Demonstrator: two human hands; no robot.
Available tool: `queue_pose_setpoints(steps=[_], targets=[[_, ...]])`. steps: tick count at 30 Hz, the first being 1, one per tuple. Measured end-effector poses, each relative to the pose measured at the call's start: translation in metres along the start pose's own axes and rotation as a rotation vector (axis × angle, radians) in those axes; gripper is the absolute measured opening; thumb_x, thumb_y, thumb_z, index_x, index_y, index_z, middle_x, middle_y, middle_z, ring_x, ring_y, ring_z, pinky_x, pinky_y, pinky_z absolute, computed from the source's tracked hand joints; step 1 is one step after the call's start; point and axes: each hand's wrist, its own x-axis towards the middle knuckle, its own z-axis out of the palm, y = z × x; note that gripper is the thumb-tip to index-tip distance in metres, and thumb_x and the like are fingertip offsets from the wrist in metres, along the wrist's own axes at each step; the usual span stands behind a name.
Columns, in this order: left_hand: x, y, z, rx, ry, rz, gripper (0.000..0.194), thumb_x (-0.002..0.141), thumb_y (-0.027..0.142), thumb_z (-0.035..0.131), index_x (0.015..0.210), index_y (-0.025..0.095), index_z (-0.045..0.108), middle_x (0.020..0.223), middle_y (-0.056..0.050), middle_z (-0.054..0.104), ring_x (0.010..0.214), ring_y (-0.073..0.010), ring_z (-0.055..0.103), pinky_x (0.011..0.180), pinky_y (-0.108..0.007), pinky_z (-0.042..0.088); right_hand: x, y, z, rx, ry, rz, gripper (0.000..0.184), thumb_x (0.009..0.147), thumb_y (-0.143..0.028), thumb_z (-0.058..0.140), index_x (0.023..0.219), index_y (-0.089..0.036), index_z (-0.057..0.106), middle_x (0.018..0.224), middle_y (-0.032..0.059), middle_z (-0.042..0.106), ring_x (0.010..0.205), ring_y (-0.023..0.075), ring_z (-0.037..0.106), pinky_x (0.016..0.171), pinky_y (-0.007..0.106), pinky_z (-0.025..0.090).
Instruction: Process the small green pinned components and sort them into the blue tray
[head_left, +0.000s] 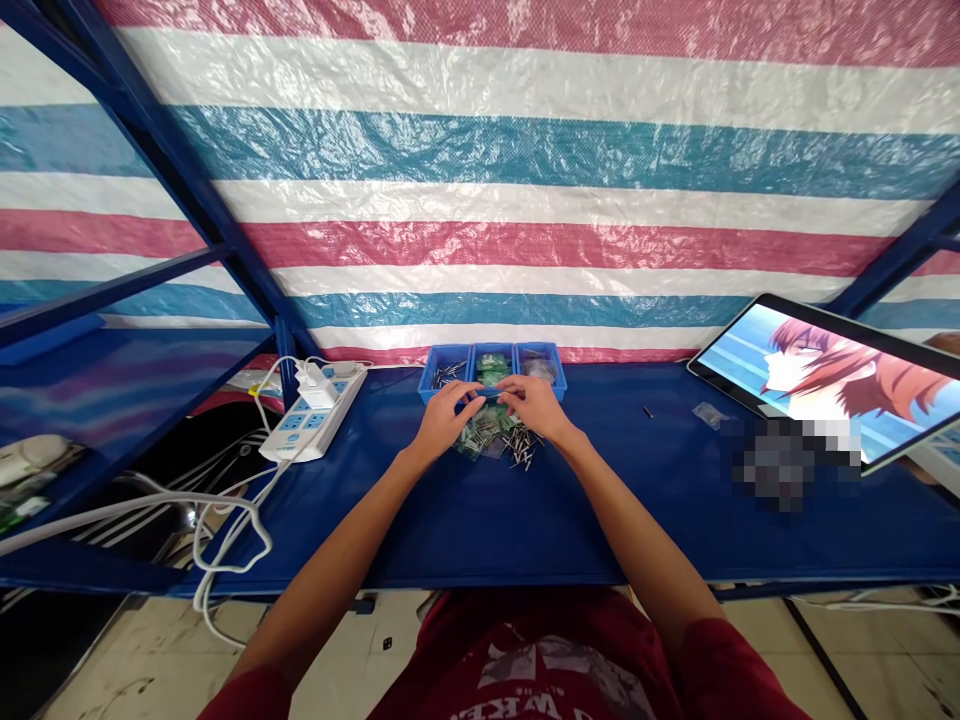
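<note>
My left hand [448,412] and my right hand [535,404] meet over a small heap of green parts [484,436] on the blue table [480,510]. Both hands have their fingers curled and pinched together at a small part between the fingertips; it is too small to name. Several thin metal pins [522,446] lie loose beside the heap, under my right hand. Just behind the hands stand three blue bins: one with pins [445,372], one with green parts [493,364], one with clear-wrapped bits [541,366].
A white power strip [315,418] with a plugged charger and trailing white cables lies at the left. A tablet [832,375] showing a cartoon leans at the right. A small clear bag [708,412] and a stray pin [647,411] lie near it. A striped tarp hangs behind.
</note>
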Motion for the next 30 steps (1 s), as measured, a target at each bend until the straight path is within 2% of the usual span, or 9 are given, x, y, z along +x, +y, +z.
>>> queue_pose_setpoints(steps=[2, 5, 12, 21, 30], targets=[[0.0, -0.001, 0.001, -0.024, 0.009, 0.018, 0.03, 0.092, 0.042, 0.05, 0.104, 0.019, 0.066, 0.09, -0.005, 0.065, 0.085, -0.0206, 0.061, 0.082, -0.032, 0.047, -0.003, 0.009, 0.007, 0.13, 0.022, 0.004, 0.019, 0.085, -0.02, 0.055, 0.101, -0.017, 0.063, 0.081, 0.0028, 0.074, 0.054, 0.0127, 0.065, 0.061, 0.026, 0.051], [0.0, -0.003, 0.002, -0.024, 0.025, 0.061, 0.028, 0.092, 0.041, 0.051, 0.093, 0.02, 0.069, 0.089, -0.006, 0.069, 0.087, -0.0212, 0.062, 0.082, -0.033, 0.047, -0.007, 0.019, 0.015, 0.233, 0.052, -0.009, 0.016, 0.084, -0.026, 0.056, 0.097, -0.018, 0.062, 0.082, 0.0033, 0.074, 0.052, 0.0129, 0.064, 0.057, 0.026, 0.051], [0.0, -0.003, 0.003, 0.02, 0.058, 0.056, 0.029, 0.094, 0.039, 0.046, 0.088, 0.019, 0.068, 0.088, -0.005, 0.071, 0.084, -0.0197, 0.063, 0.081, -0.031, 0.048, -0.01, 0.021, 0.022, 0.269, 0.153, -0.073, 0.017, 0.083, -0.036, 0.061, 0.087, -0.019, 0.064, 0.075, 0.0026, 0.07, 0.054, 0.0157, 0.065, 0.055, 0.027, 0.051], [0.0, -0.003, 0.004, 0.023, 0.077, -0.006, 0.027, 0.093, 0.036, 0.046, 0.089, 0.018, 0.066, 0.089, -0.006, 0.071, 0.078, -0.0181, 0.063, 0.078, -0.028, 0.047, -0.012, 0.015, 0.026, 0.262, 0.267, -0.091, 0.014, 0.081, -0.033, 0.063, 0.081, -0.019, 0.067, 0.071, 0.0022, 0.069, 0.054, 0.0159, 0.064, 0.055, 0.027, 0.051], [0.002, -0.001, 0.002, -0.056, 0.137, -0.081, 0.034, 0.092, 0.041, 0.045, 0.083, 0.017, 0.066, 0.075, -0.003, 0.069, 0.067, -0.0161, 0.06, 0.063, -0.026, 0.043, 0.003, 0.01, 0.024, 0.196, 0.217, -0.105, 0.009, 0.082, -0.025, 0.062, 0.084, -0.019, 0.068, 0.078, 0.0026, 0.069, 0.056, 0.0144, 0.063, 0.06, 0.027, 0.051]])
